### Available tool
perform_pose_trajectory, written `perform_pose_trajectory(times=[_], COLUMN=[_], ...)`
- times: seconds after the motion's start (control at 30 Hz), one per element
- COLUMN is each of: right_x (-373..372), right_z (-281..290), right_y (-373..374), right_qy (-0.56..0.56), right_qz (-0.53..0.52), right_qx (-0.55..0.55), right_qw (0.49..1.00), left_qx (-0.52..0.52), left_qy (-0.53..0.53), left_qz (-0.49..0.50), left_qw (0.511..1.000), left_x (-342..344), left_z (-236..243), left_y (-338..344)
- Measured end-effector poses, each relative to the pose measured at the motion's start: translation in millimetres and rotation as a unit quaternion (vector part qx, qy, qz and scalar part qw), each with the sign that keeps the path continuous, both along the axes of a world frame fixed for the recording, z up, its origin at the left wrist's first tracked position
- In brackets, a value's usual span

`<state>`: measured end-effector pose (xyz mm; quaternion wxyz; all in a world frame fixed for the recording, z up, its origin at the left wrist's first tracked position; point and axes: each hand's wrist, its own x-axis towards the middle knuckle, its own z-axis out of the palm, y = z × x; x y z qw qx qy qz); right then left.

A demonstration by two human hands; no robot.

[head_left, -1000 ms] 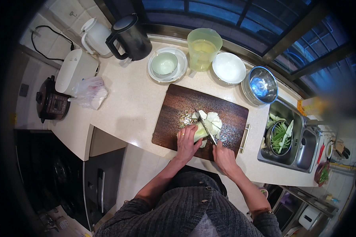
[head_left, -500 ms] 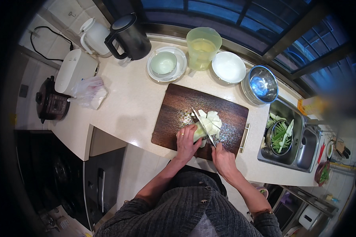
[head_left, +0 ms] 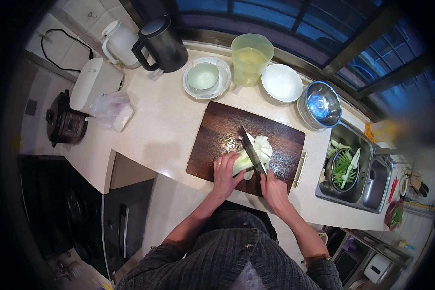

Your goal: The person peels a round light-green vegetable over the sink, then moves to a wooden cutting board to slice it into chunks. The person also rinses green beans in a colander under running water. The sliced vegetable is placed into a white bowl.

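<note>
A dark wooden cutting board [head_left: 210, 133] lies on the counter in front of me. On it, my left hand [head_left: 224, 178] is wrapped over a pale green, peeled-looking vegetable [head_left: 240, 164], whose exact kind I cannot tell. A kitchen knife [head_left: 249, 144] is gripped by its handle in my right hand [head_left: 276, 189]. Its blade stands slanted between the held piece and a heap of pale cut pieces [head_left: 263, 145], the tip toward the far left. A small cut piece lies below the blade, near my left fingertips, which the vegetable partly hides.
Behind the board stand a small green bowl [head_left: 203, 76] on plates, a greenish jug [head_left: 250, 63] of yellowish liquid, a white bowl [head_left: 282, 83] and metal bowls [head_left: 322, 104]. Right is a sink [head_left: 372, 183] holding a bowl of cut green vegetables. Left are a black kettle [head_left: 164, 46] and a plastic bag [head_left: 112, 110].
The knife has turned and shifted slightly toward the held vegetable, so the flat of its blade now shows. My left hand keeps its grip. The whole view has moved slightly.
</note>
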<state>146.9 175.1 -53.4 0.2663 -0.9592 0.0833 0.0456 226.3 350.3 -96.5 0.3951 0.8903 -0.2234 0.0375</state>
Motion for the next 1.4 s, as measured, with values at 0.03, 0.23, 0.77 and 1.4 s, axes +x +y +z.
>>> perform_pose_trajectory(times=[0.03,0.23,0.77,1.4], right_x=[-2.7,-10.3,18.0,18.4], right_z=[6.5,30.5,-15.6,-25.4], right_y=[1.3,8.7,-1.4,5.6], right_qy=[-0.005,-0.018,-0.006,-0.009], right_qz=[-0.001,0.019,0.02,0.064], right_qx=[-0.011,-0.03,-0.002,-0.002], right_qw=[1.0,0.999,1.0,0.998], left_qx=[0.002,-0.002,-0.015,-0.027], left_qy=[-0.001,-0.014,-0.021,-0.018], left_qz=[-0.003,0.005,0.046,0.044], left_qw=[1.0,1.0,0.999,0.998], left_x=[-0.5,-1.6,-6.5,-7.6], left_z=[0.1,-3.8,-9.3,-12.1], left_y=[0.7,-2.0,-9.2,-11.0])
